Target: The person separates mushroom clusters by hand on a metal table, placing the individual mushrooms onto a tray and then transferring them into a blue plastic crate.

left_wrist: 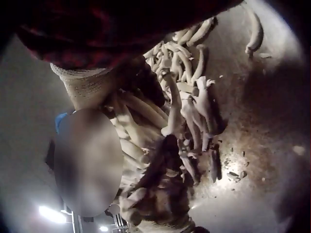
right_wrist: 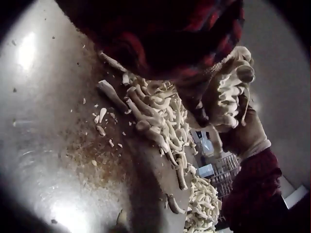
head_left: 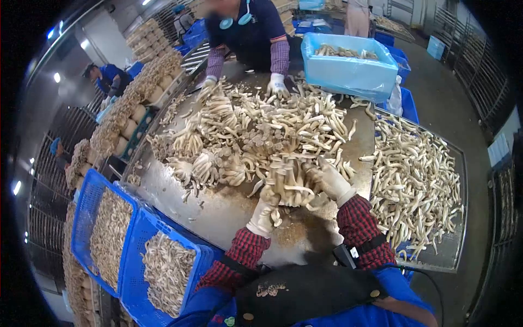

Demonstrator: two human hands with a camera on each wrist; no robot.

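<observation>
In the head view a mushroom cluster (head_left: 289, 177) with long pale stems stands between two gloved hands above the metal table. My left hand (head_left: 265, 211) grips its near left side, the wrist below it. From the right, my right hand (head_left: 332, 182) holds the other side with fingers curled at the stems. The right wrist view shows the pale stems (right_wrist: 229, 102) bunched between both gloves. Part of the left wrist view is blurred, beside more stems (left_wrist: 138, 121). Just beyond the hands lies a large heap of mushrooms (head_left: 218, 125).
Separated mushrooms (head_left: 417, 180) fill a tray on the right. Blue crates (head_left: 136, 261) of small mushrooms stand at the left. A lined blue bin (head_left: 348, 73) sits at the back right. Opposite, a person's gloved hands (head_left: 278, 86) rest at the heap; loose bits lie on the metal table (head_left: 218, 212).
</observation>
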